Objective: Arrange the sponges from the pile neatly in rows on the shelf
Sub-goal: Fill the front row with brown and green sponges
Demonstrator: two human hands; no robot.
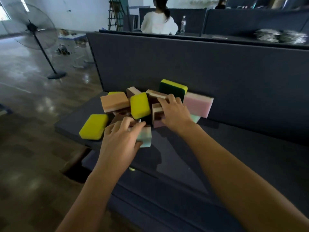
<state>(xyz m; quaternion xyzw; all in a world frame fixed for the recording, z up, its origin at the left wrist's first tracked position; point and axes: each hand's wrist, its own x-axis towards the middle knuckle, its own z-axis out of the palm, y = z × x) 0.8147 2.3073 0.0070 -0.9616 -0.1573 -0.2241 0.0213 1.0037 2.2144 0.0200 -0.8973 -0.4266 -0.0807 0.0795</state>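
**Both hands in the sponge pile, no rows yet**

The sponges [147, 108] sat in a loose heap at the left end of the dark shelf [184, 156], pushed up against its back panel [217, 72]. Nothing was lined up: pieces lay flat, on edge and tilted over each other. An orange sponge [114, 101] topped the left side and a yellow sponge [140, 105] stood tilted in the middle. A green-backed sponge [173, 88] and a pink sponge [199, 106] leaned on the panel, likely just where they slid. One flat yellow sponge [93, 126] lay apart near the shelf's front left corner.

The left hand [120, 138] was at the heap's near edge, thumb below and fingers curled over a mint sponge [145, 136], pinching it. This looked like a pick from the loose outer edge, where pulling disturbs least; motion blur hid the exact contact. The right hand [173, 113] lay on the heap's right side, fingers bent over a brown-and-pink sponge [157, 114] standing on edge, gripping it. It was either steadying the heap or taking a second piece; I could not tell which.

The shelf to the right of the heap was bare, a likely spot for rows. Judged stage: very start, sorting not begun.

Further out were a standing fan [33, 29] on a glossy floor, another person [158, 22] seated beyond the panel, and a bottle [183, 24] beside them.
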